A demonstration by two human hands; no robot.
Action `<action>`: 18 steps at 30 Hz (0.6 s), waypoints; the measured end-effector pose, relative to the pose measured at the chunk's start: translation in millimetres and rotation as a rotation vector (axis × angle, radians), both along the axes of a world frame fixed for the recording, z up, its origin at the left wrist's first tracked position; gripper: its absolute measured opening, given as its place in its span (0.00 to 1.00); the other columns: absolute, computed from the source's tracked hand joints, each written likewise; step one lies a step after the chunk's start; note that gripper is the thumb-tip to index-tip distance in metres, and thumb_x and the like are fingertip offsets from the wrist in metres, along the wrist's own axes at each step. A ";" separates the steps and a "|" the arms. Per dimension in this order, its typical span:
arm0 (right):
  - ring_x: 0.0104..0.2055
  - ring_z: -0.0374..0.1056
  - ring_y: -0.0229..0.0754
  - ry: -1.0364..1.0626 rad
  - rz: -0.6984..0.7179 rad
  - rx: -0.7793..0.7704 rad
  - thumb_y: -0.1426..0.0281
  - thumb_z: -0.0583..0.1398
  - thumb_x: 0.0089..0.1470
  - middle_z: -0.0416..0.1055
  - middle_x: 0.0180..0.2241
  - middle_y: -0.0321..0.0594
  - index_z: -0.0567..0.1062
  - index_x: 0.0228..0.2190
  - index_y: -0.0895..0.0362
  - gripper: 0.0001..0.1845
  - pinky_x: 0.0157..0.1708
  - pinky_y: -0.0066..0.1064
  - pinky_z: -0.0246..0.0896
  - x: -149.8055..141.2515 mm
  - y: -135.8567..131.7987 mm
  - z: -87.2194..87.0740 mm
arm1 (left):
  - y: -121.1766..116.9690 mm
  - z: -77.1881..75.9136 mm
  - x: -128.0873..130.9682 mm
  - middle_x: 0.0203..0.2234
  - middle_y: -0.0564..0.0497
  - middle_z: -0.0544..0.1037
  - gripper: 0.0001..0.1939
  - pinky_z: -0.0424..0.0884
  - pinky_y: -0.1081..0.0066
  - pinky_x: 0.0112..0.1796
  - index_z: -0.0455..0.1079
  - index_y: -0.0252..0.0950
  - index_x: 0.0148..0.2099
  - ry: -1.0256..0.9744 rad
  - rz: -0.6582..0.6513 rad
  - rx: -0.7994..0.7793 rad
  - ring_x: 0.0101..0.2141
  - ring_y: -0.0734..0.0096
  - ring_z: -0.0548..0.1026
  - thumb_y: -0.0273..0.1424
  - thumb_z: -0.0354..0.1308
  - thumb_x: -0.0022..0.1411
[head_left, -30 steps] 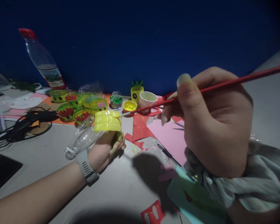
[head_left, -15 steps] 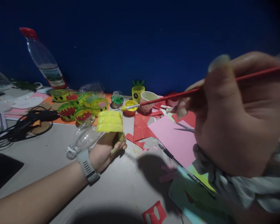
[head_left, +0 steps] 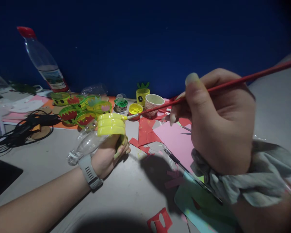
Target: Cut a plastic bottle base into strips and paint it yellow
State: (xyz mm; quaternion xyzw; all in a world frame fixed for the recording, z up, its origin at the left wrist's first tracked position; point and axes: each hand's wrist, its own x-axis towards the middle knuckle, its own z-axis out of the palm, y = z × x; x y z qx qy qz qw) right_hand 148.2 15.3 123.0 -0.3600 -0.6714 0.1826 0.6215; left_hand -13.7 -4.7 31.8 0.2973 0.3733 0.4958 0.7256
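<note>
My right hand (head_left: 220, 119) pinches a long red paintbrush (head_left: 223, 84) whose yellow-coated tip meets the right side of a yellow-painted ribbed plastic piece (head_left: 111, 124). That piece, glossy with wet-looking paint, sits over my left hand (head_left: 111, 150), whose fingers curl up under it from below. Its underside and part of my fingers are hidden. Just behind stand a red cup of yellow paint (head_left: 135, 116) and a small cup of green paint (head_left: 121, 104). A clear plastic bottle top (head_left: 83, 147) lies left of my left hand.
Several yellow-green decorated cups (head_left: 69, 115) stand on orange paper at the left. Pink paper (head_left: 174, 137), scissors (head_left: 177, 160) and red scraps lie right of centre. A red-capped bottle (head_left: 45, 64) leans behind; a black cable (head_left: 31, 124) and a phone (head_left: 3, 181) are at left.
My right hand has moved left and slightly down, bringing the brush tip from above the yellow piece onto its right edge. My left hand holds nearly still.
</note>
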 end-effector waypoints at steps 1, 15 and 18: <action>0.17 0.65 0.29 -0.052 0.002 -0.007 0.67 0.57 0.59 0.64 0.16 0.27 0.63 0.24 0.57 0.13 0.14 0.21 0.57 2.2 0.6 -0.8 | -0.5 1.3 0.4 0.13 0.58 0.56 0.17 0.60 0.78 0.23 0.54 0.36 0.19 -0.003 -0.009 0.020 0.17 0.80 0.52 0.21 0.53 0.58; 0.16 0.61 0.30 0.113 0.012 -0.023 0.69 0.56 0.60 0.61 0.16 0.28 0.61 0.24 0.55 0.14 0.15 0.25 0.55 -14.8 -10.7 4.5 | 3.7 -0.1 -2.4 0.12 0.59 0.56 0.17 0.61 0.79 0.24 0.54 0.36 0.20 -0.003 0.053 -0.034 0.16 0.80 0.54 0.26 0.56 0.58; 0.18 0.63 0.29 0.032 0.045 -0.115 0.66 0.57 0.60 0.65 0.17 0.29 0.62 0.25 0.56 0.13 0.19 0.24 0.59 -5.2 -5.1 -2.9 | 1.8 3.6 -0.4 0.12 0.59 0.56 0.16 0.60 0.79 0.23 0.55 0.36 0.21 -0.029 0.048 -0.036 0.16 0.80 0.53 0.27 0.55 0.59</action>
